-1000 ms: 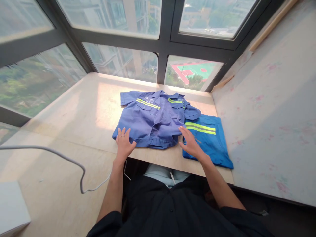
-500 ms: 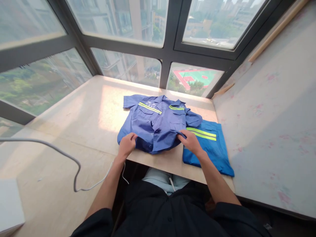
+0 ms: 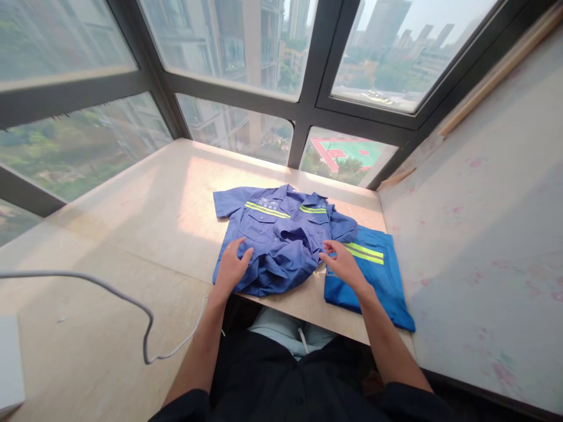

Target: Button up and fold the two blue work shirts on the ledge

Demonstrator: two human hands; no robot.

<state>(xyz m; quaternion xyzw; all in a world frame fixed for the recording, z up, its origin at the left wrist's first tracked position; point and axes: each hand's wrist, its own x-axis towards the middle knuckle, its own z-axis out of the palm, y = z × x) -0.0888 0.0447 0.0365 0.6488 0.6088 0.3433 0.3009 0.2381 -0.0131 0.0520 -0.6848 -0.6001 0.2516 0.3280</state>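
Note:
A purple-blue short-sleeved work shirt (image 3: 259,228) with yellow reflective stripes lies front up on the wooden surface, its collar toward the window. Its lower part is bunched and wrinkled near the front edge. Over the shirt's lower left side is my left hand (image 3: 233,264), thumb and fingers apart, holding nothing. At the lower right side my right hand (image 3: 341,261) has its thumb and fingers apart too, by the shirt's edge. Under the shirt's right sleeve and my right hand lies a folded bright blue garment (image 3: 378,281) with a yellow-grey stripe.
The wooden surface (image 3: 109,258) runs along the windows, with its front edge just before my body. A grey cable (image 3: 118,296) curves across the left side. A white box (image 3: 11,363) stands at the far left. The patterned wall (image 3: 475,264) bounds the right side.
Both hands have let go of the shirt's lower edge and opened. The shirt's hem has dropped into a crumpled heap nearer the front edge. The camera view has tilted up slightly.

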